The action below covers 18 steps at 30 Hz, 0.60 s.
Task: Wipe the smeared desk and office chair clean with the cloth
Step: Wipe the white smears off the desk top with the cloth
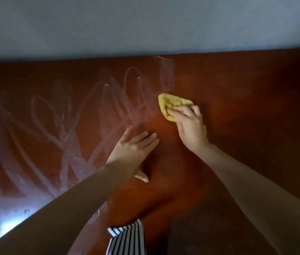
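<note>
Glossy reddish wood desk (237, 89), hazy whitish smears (68, 129), seemingly soft yellow cloth (171, 102)

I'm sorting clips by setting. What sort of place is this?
Probably an office or study, though little shows: a broad reddish-brown wooden desk streaked with whitish smears, against a plain pale wall; the right hand grips a yellow cloth.

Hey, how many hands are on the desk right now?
2. The left hand lies flat on the desk beside the white smears; the right hand grips the yellow cloth farther back.
</note>
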### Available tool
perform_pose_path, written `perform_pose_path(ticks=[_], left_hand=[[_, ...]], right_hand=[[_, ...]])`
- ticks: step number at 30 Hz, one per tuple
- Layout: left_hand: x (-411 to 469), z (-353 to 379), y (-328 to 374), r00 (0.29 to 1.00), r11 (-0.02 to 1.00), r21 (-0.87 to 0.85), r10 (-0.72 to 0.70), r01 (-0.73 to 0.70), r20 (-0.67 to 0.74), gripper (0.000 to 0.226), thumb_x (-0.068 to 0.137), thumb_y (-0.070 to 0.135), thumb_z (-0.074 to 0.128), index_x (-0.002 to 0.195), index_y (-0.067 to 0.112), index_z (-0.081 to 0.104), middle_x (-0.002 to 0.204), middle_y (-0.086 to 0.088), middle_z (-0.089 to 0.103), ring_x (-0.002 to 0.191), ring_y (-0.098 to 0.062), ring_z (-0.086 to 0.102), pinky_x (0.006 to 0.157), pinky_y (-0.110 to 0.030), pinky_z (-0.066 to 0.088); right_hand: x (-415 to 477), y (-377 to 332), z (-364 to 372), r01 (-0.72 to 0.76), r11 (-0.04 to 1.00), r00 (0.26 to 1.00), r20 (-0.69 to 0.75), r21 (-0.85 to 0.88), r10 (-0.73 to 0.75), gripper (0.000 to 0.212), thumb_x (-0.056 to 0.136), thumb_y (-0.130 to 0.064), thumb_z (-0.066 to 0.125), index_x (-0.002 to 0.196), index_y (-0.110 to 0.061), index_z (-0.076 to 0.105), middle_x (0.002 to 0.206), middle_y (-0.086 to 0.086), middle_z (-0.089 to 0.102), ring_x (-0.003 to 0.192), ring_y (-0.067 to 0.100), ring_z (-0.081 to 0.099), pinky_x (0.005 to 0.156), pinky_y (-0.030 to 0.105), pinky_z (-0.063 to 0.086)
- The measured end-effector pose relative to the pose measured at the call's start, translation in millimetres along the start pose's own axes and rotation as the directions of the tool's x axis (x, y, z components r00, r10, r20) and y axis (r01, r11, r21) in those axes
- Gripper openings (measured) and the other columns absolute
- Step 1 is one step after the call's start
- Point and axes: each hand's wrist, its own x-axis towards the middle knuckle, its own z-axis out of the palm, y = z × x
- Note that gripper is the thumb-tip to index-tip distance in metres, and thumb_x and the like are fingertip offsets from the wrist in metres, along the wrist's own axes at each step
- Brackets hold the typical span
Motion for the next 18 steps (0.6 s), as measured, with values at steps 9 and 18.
perform_pose_path(ticks=[9, 18], left_hand=[[0.9, 3.9, -2.6, 0.999, 0.996, 0.085, 0.02, -0.024, 0.049, 0.119, 0.072, 0.078, 0.049, 0.148, 0.017, -0.019, 0.159, 0.002, -0.013, 0.147, -0.021, -0.005, 0.11, -0.052, -0.017], [6.8, 7.2, -20.3, 0.993, 0.986, 0.124, 0.107, -0.114, 0.058, 0.115, 0.075, 0.077, 0.047, 0.145, 0.022, -0.026, 0.156, 0.006, -0.023, 0.146, -0.018, -0.013, 0.097, -0.057, -0.03]], right_hand=[[-27.5, 28.8, -28.4, 0.386, 0.917, 0.873, 0.282, 0.097, -0.397, 0.035, 0.089, -0.008, 0.047, 0.115, -0.018, 0.069, 0.116, 0.0, 0.065, 0.1, 0.022, 0.05, 0.089, 0.038, 0.048], [83.9, 68.6, -22.0, 0.104, 0.994, 0.977, 0.192, -0.042, -0.094, 0.044, 0.079, 0.013, 0.059, 0.115, -0.011, 0.068, 0.11, 0.015, 0.065, 0.094, 0.037, 0.053, 0.087, 0.016, 0.029]])
